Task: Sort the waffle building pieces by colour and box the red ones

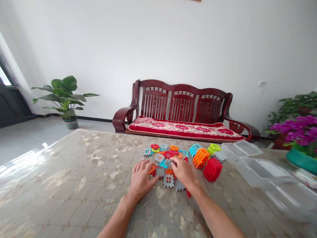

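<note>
Tabletop (74,185): pale, patterned cover with a lattice of lines, far edge facing a dark red wooden bench (183,99). Translucent plastic containers (250,174) sit toward the right edge.

Loose plastic tiles (168,154): spread toward the far edge, right of the far-left corner, some overlapping. Small, flat, notched along the sides; red, orange, blue, grey, a little yellow-green. Some have window-like grids, others are solid.

Between tiles and containers, stacks of similar pieces: an orange stack (201,158), a red stack (213,170) nearer the near edge, a blue stack (194,150) and a yellow-green stack (214,148) farther back.

Left hand (143,177): at the left side of the spread, palm down, fingers loosely curved and parted, thumb out toward a solid grey tile (160,172). Grips nothing; thumb contact unclear.

Right hand (183,171): over the right part of the spread, fingers bent, thumb and index close together at a small grey piece (167,162). Cannot tell whether they pinch it.
</note>
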{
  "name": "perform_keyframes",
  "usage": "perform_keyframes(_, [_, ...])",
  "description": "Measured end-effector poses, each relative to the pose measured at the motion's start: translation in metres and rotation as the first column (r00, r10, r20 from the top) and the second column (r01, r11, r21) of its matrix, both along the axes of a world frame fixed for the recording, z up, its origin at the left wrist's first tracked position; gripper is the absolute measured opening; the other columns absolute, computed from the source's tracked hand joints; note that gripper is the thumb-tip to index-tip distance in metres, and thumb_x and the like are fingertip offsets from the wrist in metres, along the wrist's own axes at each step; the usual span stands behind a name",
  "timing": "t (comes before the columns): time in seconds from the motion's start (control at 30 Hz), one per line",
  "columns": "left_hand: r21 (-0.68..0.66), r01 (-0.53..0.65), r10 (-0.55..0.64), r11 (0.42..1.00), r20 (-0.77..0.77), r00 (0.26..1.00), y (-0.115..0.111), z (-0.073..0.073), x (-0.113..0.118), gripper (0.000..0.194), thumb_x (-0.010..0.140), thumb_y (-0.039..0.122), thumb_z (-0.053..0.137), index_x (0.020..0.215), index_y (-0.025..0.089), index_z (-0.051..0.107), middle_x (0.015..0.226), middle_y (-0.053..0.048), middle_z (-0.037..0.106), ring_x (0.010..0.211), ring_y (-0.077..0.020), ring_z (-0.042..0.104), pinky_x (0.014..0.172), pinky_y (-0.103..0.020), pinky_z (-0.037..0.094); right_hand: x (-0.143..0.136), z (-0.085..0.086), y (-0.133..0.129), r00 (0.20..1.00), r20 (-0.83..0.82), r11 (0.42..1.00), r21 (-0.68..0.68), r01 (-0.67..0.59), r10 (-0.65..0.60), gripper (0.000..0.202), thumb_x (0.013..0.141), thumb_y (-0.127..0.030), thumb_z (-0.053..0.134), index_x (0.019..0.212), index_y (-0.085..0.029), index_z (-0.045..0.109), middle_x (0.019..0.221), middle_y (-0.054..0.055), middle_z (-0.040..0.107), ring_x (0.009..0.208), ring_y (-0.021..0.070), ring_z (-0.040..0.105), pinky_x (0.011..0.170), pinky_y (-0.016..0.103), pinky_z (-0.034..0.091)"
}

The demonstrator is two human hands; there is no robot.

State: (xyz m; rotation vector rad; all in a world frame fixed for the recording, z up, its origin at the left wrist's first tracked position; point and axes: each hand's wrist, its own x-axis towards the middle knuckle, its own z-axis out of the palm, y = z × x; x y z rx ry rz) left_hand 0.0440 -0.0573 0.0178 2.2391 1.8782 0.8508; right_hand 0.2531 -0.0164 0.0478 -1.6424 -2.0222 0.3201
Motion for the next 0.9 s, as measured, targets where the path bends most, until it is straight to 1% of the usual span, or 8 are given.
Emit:
perform_keyframes(0.1, [0.024,0.248,-0.246,0.969,-0.057,0.968,-0.011,0.007,0.017,0.056,0.072,0.038,0.069,0.126,0.035,0.057,0.143,-0.003,0.046,0.139,-0.031,0.027,0.116,-0.051,0.016,0.018,-0.006,0.007,0.932,-0.352,0.996,-0.022,0.085,-0.088,0.03,0.081,-0.031,0.051,0.105,-0.023,0.067,0.103,0.005,0.073,0.096,0.0226,0.067,0.086,0.035,0.05])
perform_keyframes(0.2, [-0.011,0.477,-0.476,0.879,-0.095,0.874,-0.024,0.014,0.041,0.056,0.074,0.047,0.068,0.128,0.04,0.056,0.15,-0.001,0.037,0.142,-0.0331,0.022,0.116,-0.056,0.012,0.035,-0.019,0.009,0.755,-0.645,0.993,-0.078,0.09,-0.119,0.039,0.079,-0.038,0.05,0.11,-0.018,0.063,0.106,0.01,0.072,0.097,0.026,0.067,0.084,0.038,0.053])
perform_keyframes(0.3, [-0.031,0.676,-0.671,0.736,-0.163,0.723,-0.036,0.019,0.066,0.054,0.078,0.057,0.06,0.13,0.043,0.052,0.154,-0.001,0.031,0.143,-0.0332,0.021,0.115,-0.06,0.011,0.044,-0.029,0.006,0.643,-0.742,0.982,-0.136,0.132,-0.189,0.049,0.078,-0.044,0.05,0.117,-0.016,0.059,0.107,0.013,0.071,0.094,0.0284,0.067,0.077,0.04,0.055])
perform_keyframes(0.4, [-0.047,0.772,-0.76,0.634,-0.219,0.611,-0.043,0.019,0.084,0.053,0.081,0.061,0.053,0.131,0.043,0.051,0.151,-0.001,0.036,0.141,-0.0318,0.025,0.115,-0.059,0.014,0.047,-0.036,0.004,0.594,-0.774,0.975,-0.149,0.166,-0.219,0.054,0.076,-0.045,0.054,0.121,-0.015,0.055,0.109,0.013,0.07,0.093,0.0271,0.067,0.072,0.037,0.056])
perform_keyframes(0.47, [-0.057,0.76,-0.747,0.648,-0.243,0.619,-0.043,0.017,0.088,0.055,0.083,0.06,0.052,0.134,0.039,0.05,0.149,-0.003,0.039,0.141,-0.0314,0.026,0.115,-0.058,0.015,0.048,-0.039,0.006,0.564,-0.798,0.975,-0.137,0.176,-0.214,0.056,0.074,-0.044,0.057,0.121,-0.015,0.055,0.11,0.013,0.069,0.092,0.026,0.067,0.069,0.035,0.056])
perform_keyframes(0.7, [-0.056,0.604,-0.593,0.795,-0.277,0.756,-0.033,0.005,0.072,0.047,0.089,0.049,0.05,0.133,0.035,0.05,0.15,-0.003,0.039,0.142,-0.0307,0.022,0.115,-0.057,0.014,0.049,-0.05,0.012,0.489,-0.845,0.966,-0.113,0.233,-0.217,0.052,0.068,-0.041,0.065,0.113,-0.016,0.063,0.099,0.01,0.072,0.08,0.0235,0.069,0.058,0.029,0.054])
perform_keyframes(0.8, [-0.009,0.518,-0.498,0.855,-0.289,0.817,-0.03,-0.001,0.064,0.043,0.09,0.045,0.049,0.131,0.035,0.052,0.146,-0.004,0.044,0.141,-0.0301,0.025,0.115,-0.058,0.015,0.051,-0.054,0.014,0.538,-0.813,0.964,-0.098,0.249,-0.222,0.05,0.068,-0.041,0.063,0.112,-0.016,0.065,0.1,0.011,0.072,0.08,0.0245,0.069,0.057,0.03,0.054])
perform_keyframes(0.9, [0.063,0.457,-0.42,0.887,-0.299,0.857,-0.026,-0.007,0.059,0.032,0.091,0.039,0.05,0.121,0.034,0.06,0.139,-0.003,0.051,0.138,-0.0277,0.031,0.116,-0.056,0.013,0.056,-0.057,0.017,0.644,-0.741,0.971,-0.045,0.234,-0.19,0.046,0.071,-0.04,0.058,0.11,-0.015,0.066,0.102,0.012,0.072,0.089,0.026,0.068,0.071,0.036,0.056])
